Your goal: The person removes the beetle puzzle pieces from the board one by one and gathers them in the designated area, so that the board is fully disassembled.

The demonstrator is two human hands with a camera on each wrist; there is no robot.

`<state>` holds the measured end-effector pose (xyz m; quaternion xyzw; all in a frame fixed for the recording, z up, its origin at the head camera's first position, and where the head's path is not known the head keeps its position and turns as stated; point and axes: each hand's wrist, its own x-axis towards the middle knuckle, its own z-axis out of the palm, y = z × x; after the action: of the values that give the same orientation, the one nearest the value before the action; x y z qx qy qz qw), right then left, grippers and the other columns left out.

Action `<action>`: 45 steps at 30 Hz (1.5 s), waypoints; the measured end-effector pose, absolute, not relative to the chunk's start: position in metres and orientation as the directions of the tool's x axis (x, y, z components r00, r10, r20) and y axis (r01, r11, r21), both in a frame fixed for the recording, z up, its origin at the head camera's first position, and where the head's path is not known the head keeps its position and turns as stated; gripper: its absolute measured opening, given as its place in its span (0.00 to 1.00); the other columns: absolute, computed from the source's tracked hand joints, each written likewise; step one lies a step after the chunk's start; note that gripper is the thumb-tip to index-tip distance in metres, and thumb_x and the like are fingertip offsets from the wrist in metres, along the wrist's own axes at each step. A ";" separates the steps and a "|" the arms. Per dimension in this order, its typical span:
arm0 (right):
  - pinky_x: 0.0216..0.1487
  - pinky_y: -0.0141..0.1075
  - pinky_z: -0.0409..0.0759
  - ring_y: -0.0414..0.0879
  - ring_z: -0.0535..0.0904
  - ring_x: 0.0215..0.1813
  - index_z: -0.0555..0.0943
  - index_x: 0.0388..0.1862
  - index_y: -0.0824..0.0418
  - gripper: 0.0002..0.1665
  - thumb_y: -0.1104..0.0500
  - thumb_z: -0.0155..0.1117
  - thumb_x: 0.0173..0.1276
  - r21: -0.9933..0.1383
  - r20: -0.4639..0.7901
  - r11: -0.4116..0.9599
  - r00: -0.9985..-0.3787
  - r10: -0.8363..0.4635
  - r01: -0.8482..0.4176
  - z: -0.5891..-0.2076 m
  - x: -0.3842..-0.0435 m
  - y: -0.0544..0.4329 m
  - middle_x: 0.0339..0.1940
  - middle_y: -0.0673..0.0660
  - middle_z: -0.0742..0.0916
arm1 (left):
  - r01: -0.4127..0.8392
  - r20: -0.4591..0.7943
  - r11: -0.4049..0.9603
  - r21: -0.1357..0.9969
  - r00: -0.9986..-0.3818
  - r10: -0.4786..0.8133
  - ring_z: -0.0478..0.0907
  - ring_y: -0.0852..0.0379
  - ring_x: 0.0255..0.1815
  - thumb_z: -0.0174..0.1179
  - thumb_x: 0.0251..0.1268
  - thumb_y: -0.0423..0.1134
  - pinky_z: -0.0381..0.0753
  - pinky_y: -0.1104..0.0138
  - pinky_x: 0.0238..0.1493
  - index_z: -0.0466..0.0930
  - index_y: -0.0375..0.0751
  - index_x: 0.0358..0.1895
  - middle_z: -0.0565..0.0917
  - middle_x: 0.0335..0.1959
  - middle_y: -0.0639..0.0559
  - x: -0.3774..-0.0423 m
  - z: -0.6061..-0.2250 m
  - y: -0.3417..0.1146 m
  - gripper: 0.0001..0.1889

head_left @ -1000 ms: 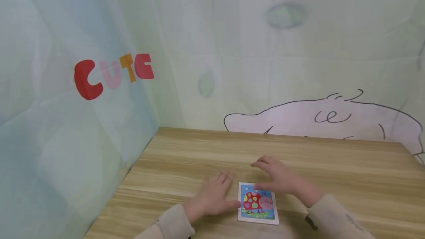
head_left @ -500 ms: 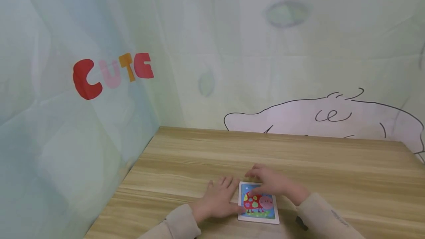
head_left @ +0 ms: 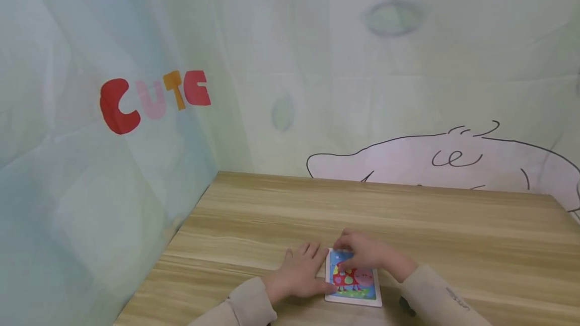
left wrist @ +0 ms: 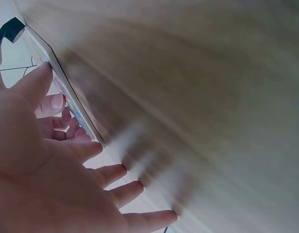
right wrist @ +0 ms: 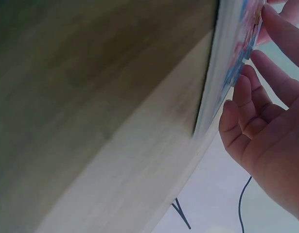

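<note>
A small white-bordered board with a ladybug picture (head_left: 355, 293) lies flat on the wooden table. My left hand (head_left: 299, 273) rests at its left side with spread fingers. Its thumb (left wrist: 40, 77) lies over the board's lower left edge, and the other fingertips touch the tabletop. From the right, my right hand (head_left: 369, 253) reaches over the upper part of the picture. In the right wrist view, its thumb and index finger touch the picture face, a little apart, while the other fingers curl beside the board (right wrist: 215, 87). Whether they pinch a piece cannot be told.
The wood-grain table (head_left: 254, 205) stretches back to a pale printed cloth wall (head_left: 281, 39) with a line-drawn animal (head_left: 408, 162). Coloured letters (head_left: 120, 107) mark the left cloth. A dark strap (head_left: 406, 306) shows beneath the right sleeve.
My right hand has come down and leftward onto the picture. My left hand has slid slightly right, its thumb now further over the board's edge. The board stays in place.
</note>
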<state>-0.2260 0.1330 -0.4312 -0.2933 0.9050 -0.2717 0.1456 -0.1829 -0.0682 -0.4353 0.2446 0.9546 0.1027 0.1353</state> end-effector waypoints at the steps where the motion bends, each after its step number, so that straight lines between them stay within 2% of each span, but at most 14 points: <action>1: 0.48 0.43 0.79 0.42 0.76 0.44 0.83 0.47 0.59 0.20 0.57 0.74 0.56 -0.577 -0.108 0.684 -0.788 -0.606 -0.447 -0.431 -0.226 0.133 0.40 0.47 0.78 | 0.438 -0.209 0.861 0.260 -0.845 0.493 0.55 0.39 0.74 0.56 0.56 0.70 0.55 0.33 0.65 0.60 0.46 0.73 0.60 0.74 0.42 -0.183 -0.435 -0.068 0.46; 10: 0.48 0.44 0.79 0.44 0.76 0.43 0.83 0.42 0.58 0.15 0.60 0.74 0.56 -0.600 -0.116 0.685 -0.803 -0.585 -0.413 -0.431 -0.226 0.131 0.38 0.47 0.78 | 0.433 -0.225 0.866 0.251 -0.844 0.487 0.54 0.39 0.75 0.57 0.56 0.70 0.53 0.33 0.65 0.61 0.47 0.73 0.59 0.75 0.42 -0.185 -0.434 -0.067 0.46; 28: 0.47 0.46 0.79 0.44 0.77 0.41 0.78 0.37 0.56 0.13 0.64 0.72 0.56 -0.657 -0.115 0.657 -0.812 -0.572 -0.370 -0.428 -0.226 0.130 0.35 0.48 0.81 | 0.420 -0.252 0.866 0.271 -0.838 0.485 0.52 0.39 0.75 0.56 0.57 0.70 0.52 0.34 0.66 0.61 0.47 0.73 0.58 0.76 0.43 -0.184 -0.429 -0.065 0.45; 35: 0.43 0.44 0.80 0.44 0.77 0.39 0.80 0.39 0.58 0.11 0.66 0.69 0.58 -0.701 -0.116 0.621 -0.803 -0.584 -0.351 -0.428 -0.227 0.133 0.34 0.49 0.82 | 0.420 -0.252 0.869 0.263 -0.839 0.482 0.52 0.39 0.75 0.56 0.56 0.70 0.53 0.34 0.66 0.60 0.47 0.73 0.57 0.76 0.43 -0.183 -0.430 -0.065 0.46; 45: 0.42 0.40 0.80 0.42 0.78 0.38 0.82 0.43 0.56 0.10 0.62 0.67 0.62 -0.723 -0.124 0.602 -0.793 -0.597 -0.340 -0.431 -0.231 0.137 0.35 0.47 0.83 | 0.427 -0.241 0.869 0.249 -0.842 0.482 0.53 0.39 0.75 0.56 0.56 0.70 0.54 0.34 0.66 0.61 0.46 0.73 0.58 0.75 0.42 -0.181 -0.429 -0.065 0.46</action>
<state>-0.2310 0.1366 -0.4313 -0.2671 0.8768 -0.3573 0.1796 -0.1811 -0.0648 -0.4293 0.2380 0.9552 0.0932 0.1493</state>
